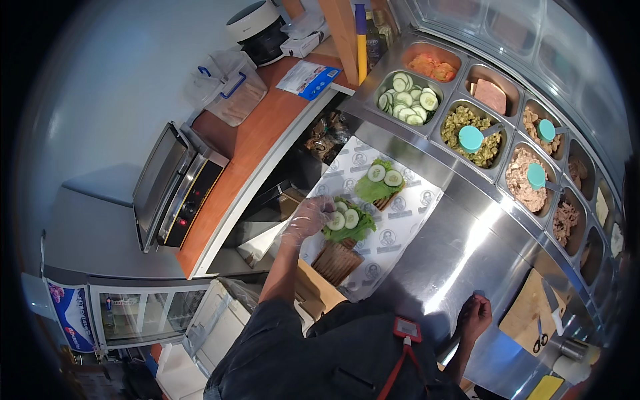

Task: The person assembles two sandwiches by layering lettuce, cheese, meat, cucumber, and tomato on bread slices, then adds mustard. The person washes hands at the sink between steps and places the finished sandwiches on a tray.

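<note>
My left hand [311, 219], in a clear plastic glove, has its fingertips at cucumber slices [351, 218] on green lettuce [362, 231]. Whether it pinches a slice is hidden by the fingers. Below that lettuce lies a toasted bread slice [337, 261] with dark grill marks. A second bread slice [385, 202] carries lettuce [372, 191] topped by two cucumber slices [376, 173]. Both portions rest on printed white paper [400, 227]. My right hand [475, 314], bare, is curled closed over the steel counter [450, 250], with nothing visible in it.
Steel food pans hold cucumber slices [407, 100], chopped green filling [462, 132] and shredded filling [525, 175], some with turquoise-ended scoops [471, 139]. At right, a cutting board [525, 315] bears a knife [552, 302] and scissors [540, 340]. A contact grill [175, 200] stands left.
</note>
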Motion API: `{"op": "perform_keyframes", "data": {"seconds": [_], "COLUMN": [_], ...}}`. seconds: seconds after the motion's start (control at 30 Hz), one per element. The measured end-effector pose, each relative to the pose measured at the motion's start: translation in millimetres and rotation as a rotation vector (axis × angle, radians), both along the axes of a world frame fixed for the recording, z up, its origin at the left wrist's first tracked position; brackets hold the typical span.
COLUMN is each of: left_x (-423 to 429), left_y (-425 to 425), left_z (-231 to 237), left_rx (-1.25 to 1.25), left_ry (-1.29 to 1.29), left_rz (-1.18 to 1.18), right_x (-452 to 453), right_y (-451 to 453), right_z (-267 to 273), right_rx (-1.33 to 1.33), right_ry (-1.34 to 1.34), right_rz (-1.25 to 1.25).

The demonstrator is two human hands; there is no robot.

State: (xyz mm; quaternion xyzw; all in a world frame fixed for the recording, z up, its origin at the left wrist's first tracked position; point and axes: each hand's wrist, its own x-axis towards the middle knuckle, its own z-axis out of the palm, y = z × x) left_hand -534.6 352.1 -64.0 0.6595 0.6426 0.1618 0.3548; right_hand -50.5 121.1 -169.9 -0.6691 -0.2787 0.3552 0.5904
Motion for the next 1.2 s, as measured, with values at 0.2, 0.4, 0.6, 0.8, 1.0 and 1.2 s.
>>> {"op": "perform_keyframes", "data": {"seconds": [0.2,0.4,0.6,0.8,1.0,1.2], "left_x": [34.4,121.8,217.5,247.5,221.3,206.5], "left_y": [33.3,183.6,342.8,438.5,471.5,418.0], "left_z": [48.4,114.7,109.8,64.0,67.6,125.9], "left_rx": [0.372,0.647,0.9,0.643,0.996,0.566], "left_ry": [0.264,-0.083,0.203,0.774,0.819,-0.294], "left_rz": [-0.085,-0.266,-0.401,-0.471,-0.597,-0.248], "right_x": [-1.9,-4.1,-5.2,-14.1,-13.2,-13.2], "right_y": [-0.1,1.1,-2.8,6.3,2.3,6.4], "right_z": [7.6,4.7,-1.1,5.0,4.6,-1.4], "right_rx": [0.02,-0.014,-0.002,0.008,0.028,0.057], "right_ry": [0.103,0.013,0.026,-0.084,0.031,-0.011], "right_rz": [0.008,-0.059,-0.123,-0.209,-0.179,-0.19]}}
